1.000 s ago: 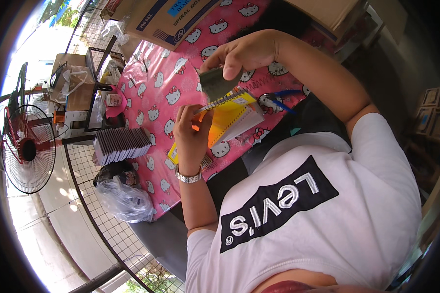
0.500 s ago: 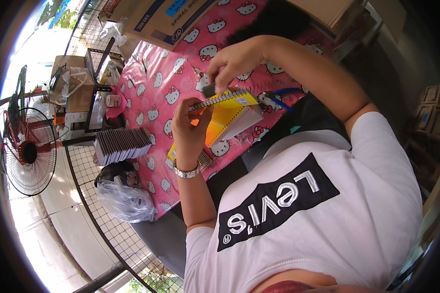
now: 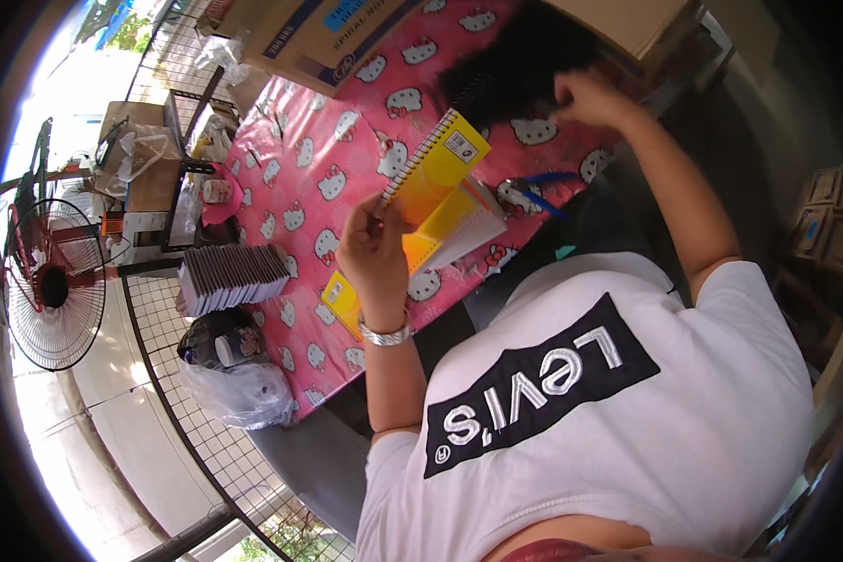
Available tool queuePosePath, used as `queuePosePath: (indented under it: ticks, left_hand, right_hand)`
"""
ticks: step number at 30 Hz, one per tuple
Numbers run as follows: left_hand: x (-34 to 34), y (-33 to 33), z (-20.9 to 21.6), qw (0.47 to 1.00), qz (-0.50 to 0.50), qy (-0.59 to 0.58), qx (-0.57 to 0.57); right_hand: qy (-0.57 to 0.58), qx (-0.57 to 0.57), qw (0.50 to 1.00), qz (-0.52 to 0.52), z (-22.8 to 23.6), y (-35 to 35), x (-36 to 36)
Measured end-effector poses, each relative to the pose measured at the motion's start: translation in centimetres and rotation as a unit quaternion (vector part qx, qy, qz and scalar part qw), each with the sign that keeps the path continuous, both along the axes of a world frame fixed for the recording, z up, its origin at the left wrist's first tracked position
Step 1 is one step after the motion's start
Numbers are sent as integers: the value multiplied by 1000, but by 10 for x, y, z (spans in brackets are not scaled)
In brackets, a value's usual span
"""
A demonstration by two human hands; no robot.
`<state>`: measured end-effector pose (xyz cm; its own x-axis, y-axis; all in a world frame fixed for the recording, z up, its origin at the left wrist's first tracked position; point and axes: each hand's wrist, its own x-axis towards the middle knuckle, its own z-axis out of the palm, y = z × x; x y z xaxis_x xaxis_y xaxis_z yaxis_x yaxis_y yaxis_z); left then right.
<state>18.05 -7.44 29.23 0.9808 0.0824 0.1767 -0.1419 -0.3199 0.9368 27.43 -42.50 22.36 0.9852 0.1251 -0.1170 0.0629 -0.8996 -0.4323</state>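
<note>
Left hand (image 3: 375,245): fingers pinching spine of 1 yellow notebook (image 3: 448,161) above table (image 3: 356,155). Right hand (image 3: 592,99): blurred, cannot tell whether fingers are pressed together. Cardboard box (image 3: 314,42) on table, contents hidden.

Table (image 3: 356,178) in front of wearer. Carton (image 3: 318,47) at its far side, second carton (image 3: 637,33) far right. At left edge: row of notebooks (image 3: 234,278); plastic bag (image 3: 244,398) just nearer the wearer. Fan (image 3: 54,286) farther left, off the table. Mid-table: spiral notebook (image 3: 454,155) in left hand (image 3: 375,251). Pliers (image 3: 545,205) right of it; right hand (image 3: 585,98) beyond these, apart from notebook.
</note>
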Motion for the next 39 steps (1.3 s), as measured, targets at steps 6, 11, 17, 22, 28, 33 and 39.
queuePosePath:
  ticks: [6, 11, 17, 22, 28, 33, 39]
  left_hand:
    - [-16, -3, -8, 998, 62, -29, 2]
    - [-14, -9, -12, 995, 62, -51, 60]
    - [-16, -11, -17, 992, 82, -67, -64]
    - [-16, -8, -15, 995, 69, -54, -42]
    - [-16, -10, -18, 994, 85, -72, -17]
    - [-13, -17, -14, 993, 76, -88, 17]
    - [-16, 4, -22, 997, 49, -53, 25]
  right_hand:
    - [-180, -142, 973, 4, -82, 12, -35]
    - [-490, 127, 843, 183, 94, 115, -30]
    - [-164, 59, 917, 360, 103, 173, -14]
    - [-260, 175, 870, 380, 93, 167, -9]
    - [-221, 12, 879, 422, 136, 161, -12]
    - [-220, -81, 885, 402, 124, 177, -22]
    - [-264, 400, 876, 45, 82, 114, -41]
